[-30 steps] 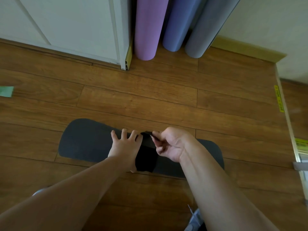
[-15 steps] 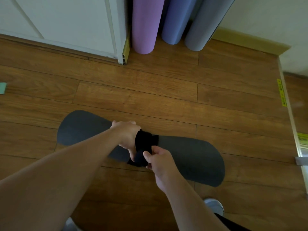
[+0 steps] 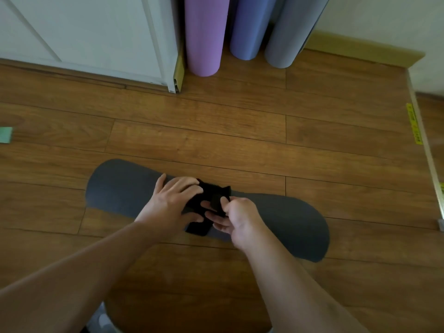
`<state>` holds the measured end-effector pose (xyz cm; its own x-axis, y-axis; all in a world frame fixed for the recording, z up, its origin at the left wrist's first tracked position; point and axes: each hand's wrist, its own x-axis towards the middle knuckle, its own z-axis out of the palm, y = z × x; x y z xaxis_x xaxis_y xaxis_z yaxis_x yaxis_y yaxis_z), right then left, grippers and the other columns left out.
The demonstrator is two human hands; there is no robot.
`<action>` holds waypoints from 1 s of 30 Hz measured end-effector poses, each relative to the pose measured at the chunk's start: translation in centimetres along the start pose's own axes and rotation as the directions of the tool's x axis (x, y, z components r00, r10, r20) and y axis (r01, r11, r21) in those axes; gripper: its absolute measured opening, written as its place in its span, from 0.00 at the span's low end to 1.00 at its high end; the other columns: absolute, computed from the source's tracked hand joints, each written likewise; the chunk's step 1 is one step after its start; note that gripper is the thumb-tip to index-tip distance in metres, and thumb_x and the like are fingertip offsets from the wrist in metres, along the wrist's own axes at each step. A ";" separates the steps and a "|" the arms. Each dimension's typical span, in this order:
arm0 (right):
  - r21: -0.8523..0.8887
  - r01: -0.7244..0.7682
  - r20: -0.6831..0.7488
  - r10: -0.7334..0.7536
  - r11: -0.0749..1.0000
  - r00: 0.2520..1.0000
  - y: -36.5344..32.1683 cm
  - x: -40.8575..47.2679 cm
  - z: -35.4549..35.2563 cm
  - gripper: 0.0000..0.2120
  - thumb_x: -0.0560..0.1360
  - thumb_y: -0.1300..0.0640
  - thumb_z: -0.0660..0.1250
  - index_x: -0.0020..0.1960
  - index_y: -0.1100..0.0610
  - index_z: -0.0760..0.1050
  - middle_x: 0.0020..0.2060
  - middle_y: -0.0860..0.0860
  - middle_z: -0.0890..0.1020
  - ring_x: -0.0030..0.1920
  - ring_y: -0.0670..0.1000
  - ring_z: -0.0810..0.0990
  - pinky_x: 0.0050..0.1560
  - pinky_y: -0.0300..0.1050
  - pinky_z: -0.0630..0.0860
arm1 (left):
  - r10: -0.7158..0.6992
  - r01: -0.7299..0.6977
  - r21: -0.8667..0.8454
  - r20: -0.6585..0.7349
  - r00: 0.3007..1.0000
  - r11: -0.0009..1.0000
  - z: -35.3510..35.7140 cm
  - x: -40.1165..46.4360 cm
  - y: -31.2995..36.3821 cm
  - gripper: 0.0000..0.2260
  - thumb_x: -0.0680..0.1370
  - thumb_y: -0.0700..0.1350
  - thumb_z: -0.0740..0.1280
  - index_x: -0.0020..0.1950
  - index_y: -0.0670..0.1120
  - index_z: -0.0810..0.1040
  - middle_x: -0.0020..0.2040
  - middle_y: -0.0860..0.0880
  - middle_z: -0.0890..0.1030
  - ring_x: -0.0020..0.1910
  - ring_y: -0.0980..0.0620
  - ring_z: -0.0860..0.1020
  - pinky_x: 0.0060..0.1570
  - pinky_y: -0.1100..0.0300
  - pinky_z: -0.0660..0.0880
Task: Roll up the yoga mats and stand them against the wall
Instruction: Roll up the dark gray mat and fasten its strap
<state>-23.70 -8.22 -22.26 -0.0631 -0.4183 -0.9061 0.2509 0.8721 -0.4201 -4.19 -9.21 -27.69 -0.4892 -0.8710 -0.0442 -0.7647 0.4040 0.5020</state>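
Rolled dark mat [image 3: 276, 219] lying on floor [image 3: 216, 140], centre frame, long axis left-right. Left hand [image 3: 173, 200] pressing strap [image 3: 211, 200] mid-roll; right hand [image 3: 237, 217] pinching strap end. Both equally near.

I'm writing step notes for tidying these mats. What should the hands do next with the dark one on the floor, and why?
Probably press the black strap end down to close it: the right hand pinches its loose end, the left hand holds the rolled dark grey yoga mat, which lies flat.
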 end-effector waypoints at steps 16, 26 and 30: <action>0.312 -0.145 -0.069 0.175 0.939 0.982 -11.2 -0.5 4.1 0.16 0.87 0.60 0.54 0.44 0.65 0.73 0.35 0.58 0.81 0.15 0.44 0.67 0.21 0.34 0.61 | -0.204 0.070 0.377 0.329 0.922 0.924 -0.1 2.9 2.2 0.42 0.80 0.71 0.58 0.86 0.53 0.42 0.86 0.49 0.46 0.84 0.40 0.46 0.77 0.26 0.45; 0.261 -0.108 -0.129 0.146 0.959 0.981 -0.1 -2.2 3.7 0.05 0.83 0.63 0.68 0.58 0.62 0.80 0.41 0.57 0.87 0.29 0.47 0.81 0.33 0.40 0.77 | -0.163 0.057 0.342 0.292 0.942 0.938 -0.7 3.1 1.7 0.36 0.81 0.59 0.61 0.85 0.48 0.51 0.85 0.50 0.53 0.83 0.45 0.55 0.78 0.30 0.52; 0.118 0.007 -0.230 0.021 0.993 0.973 1.8 -1.2 3.9 0.06 0.83 0.65 0.69 0.55 0.55 0.76 0.44 0.57 0.87 0.34 0.50 0.86 0.35 0.45 0.81 | -0.165 0.075 0.274 0.323 0.932 0.959 -1.2 3.7 1.5 0.38 0.80 0.57 0.66 0.85 0.48 0.53 0.85 0.51 0.54 0.83 0.47 0.54 0.79 0.31 0.50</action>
<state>-19.41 -7.08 -21.72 -0.2782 -0.3307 -0.9018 0.3631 0.8330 -0.4175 -6.64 -12.22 -26.05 -0.4647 -0.7885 -0.4028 -0.8850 0.3984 0.2412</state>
